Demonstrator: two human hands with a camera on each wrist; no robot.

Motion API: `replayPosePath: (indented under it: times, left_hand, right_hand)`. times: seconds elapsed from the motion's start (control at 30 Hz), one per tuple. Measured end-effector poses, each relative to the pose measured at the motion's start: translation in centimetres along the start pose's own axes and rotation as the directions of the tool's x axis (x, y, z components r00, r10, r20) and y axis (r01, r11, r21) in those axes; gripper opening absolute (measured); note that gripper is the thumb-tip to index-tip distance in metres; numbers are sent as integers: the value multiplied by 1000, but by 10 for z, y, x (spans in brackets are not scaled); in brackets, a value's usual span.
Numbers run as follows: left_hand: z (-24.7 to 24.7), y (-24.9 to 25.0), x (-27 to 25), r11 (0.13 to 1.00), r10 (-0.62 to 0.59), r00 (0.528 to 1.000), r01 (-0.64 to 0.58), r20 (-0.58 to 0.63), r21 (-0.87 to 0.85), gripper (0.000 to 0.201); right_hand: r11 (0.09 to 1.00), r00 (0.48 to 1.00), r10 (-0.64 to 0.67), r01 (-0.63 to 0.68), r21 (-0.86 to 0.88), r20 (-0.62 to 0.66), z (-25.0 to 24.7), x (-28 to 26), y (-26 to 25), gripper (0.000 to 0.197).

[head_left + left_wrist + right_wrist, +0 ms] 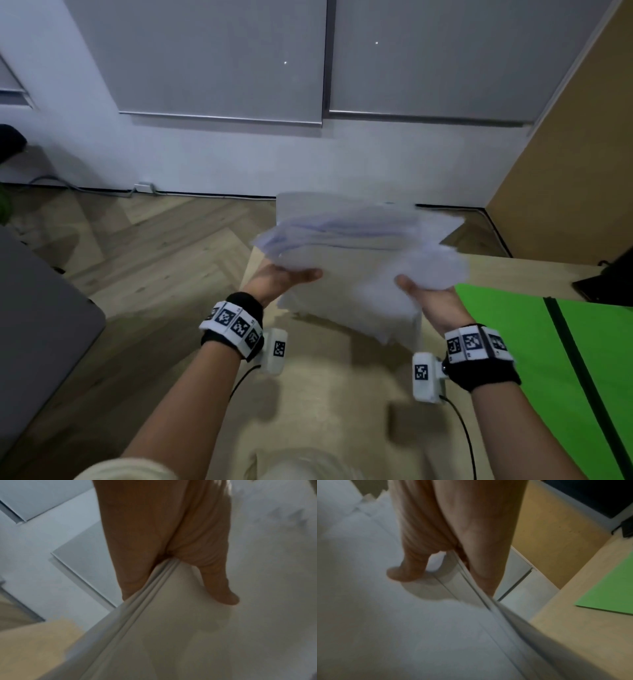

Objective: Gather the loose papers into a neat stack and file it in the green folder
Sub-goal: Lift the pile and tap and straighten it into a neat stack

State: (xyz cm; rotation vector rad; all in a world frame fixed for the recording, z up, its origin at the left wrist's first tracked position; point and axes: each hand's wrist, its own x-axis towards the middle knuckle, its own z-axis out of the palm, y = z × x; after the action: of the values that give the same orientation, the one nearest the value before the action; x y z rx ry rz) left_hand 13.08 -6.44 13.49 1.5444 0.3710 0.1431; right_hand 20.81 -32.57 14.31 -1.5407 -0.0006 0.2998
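Observation:
A loose bundle of white papers (356, 260) hangs in the air over the far part of the wooden table (329, 404), blurred and uneven at its edges. My left hand (291, 277) pinches its left edge, thumb on top. My right hand (416, 291) pinches its right edge the same way. In the left wrist view the thumb (221, 586) presses on the papers (188, 635) and the other fingers are hidden beneath. The right wrist view shows the thumb (404, 573) on top of the sheets (393, 628). The green folder (548, 359) lies flat on the table at the right, also in the right wrist view (611, 591).
A dark device (606, 277) sits at the table's far right edge. A grey surface (37, 329) stands at the left beside the wooden floor (154, 246). A brown partition (575, 164) rises at the right, and a white wall with blinds is ahead.

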Motion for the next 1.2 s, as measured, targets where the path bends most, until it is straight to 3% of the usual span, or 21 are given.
replayPosePath:
  times: [0.07,0.17,0.27,0.33,0.43,0.53,0.63,0.67,0.73,0.83,0.87,0.9,0.97,1.03,1.13,1.2]
  left_hand:
    - [9,-10,0,997,-36,998,34,-42,-63,60]
    - [10,-16,5,999,-18,992,13,-124,-44,48]
    - [-2,-17,10,989,101,969,-73,-226,128,23]
    - [-9,-18,12,961,158,951,-87,-264,261,18]
    - [-12,-19,14,944,200,933,-100,-301,316,14]
    - [-7,-7,12,937,292,882,-186,-369,297,27]
    - [-3,20,6,907,418,820,-398,-392,133,30]
    - [-4,28,4,895,431,825,-442,-367,58,32]
    - [-10,30,7,912,393,891,-408,-227,-25,62]
    - [-12,14,3,975,205,978,-207,32,75,116]
    - [-11,10,-2,989,125,988,-132,95,71,124]
    - [-10,9,-7,994,90,984,-98,154,45,116]
    - [-1,11,-14,990,134,967,-142,215,22,80]
    - [9,19,-19,975,220,964,-220,149,-14,51]
    - [16,21,-15,965,257,966,-257,-15,-50,41]
    - [20,14,-14,968,252,966,-251,-67,10,42]
  right_hand:
    - [997,998,56,-56,-50,5,7,1,15,47]
    - [999,991,36,-39,-18,-126,9,6,14,43]
    - [999,990,29,-33,-22,-136,3,8,8,32]
    - [999,995,17,-20,-25,-97,-1,7,8,29]
    - [999,995,17,-22,-46,-100,-3,6,11,29]
    - [996,996,17,-26,-90,-92,-8,9,13,33]
    - [996,996,7,-14,-93,-84,-13,9,11,38]
    - [996,995,-1,-8,-87,-97,-14,8,11,39]
    - [999,992,1,-7,-54,-123,-14,9,13,37]
    - [999,990,-11,5,-43,-140,-10,10,15,30]
    - [999,990,-22,17,-40,-138,-9,11,13,27]
    - [999,990,-40,35,-39,-138,-7,11,9,25]
    - [997,984,-81,80,-17,-158,-4,13,0,28]
    - [990,974,-137,142,20,-179,-1,15,-10,33]
    - [982,975,-169,178,54,-144,1,12,-16,57]
    - [981,986,-159,163,104,-47,2,9,-9,52]
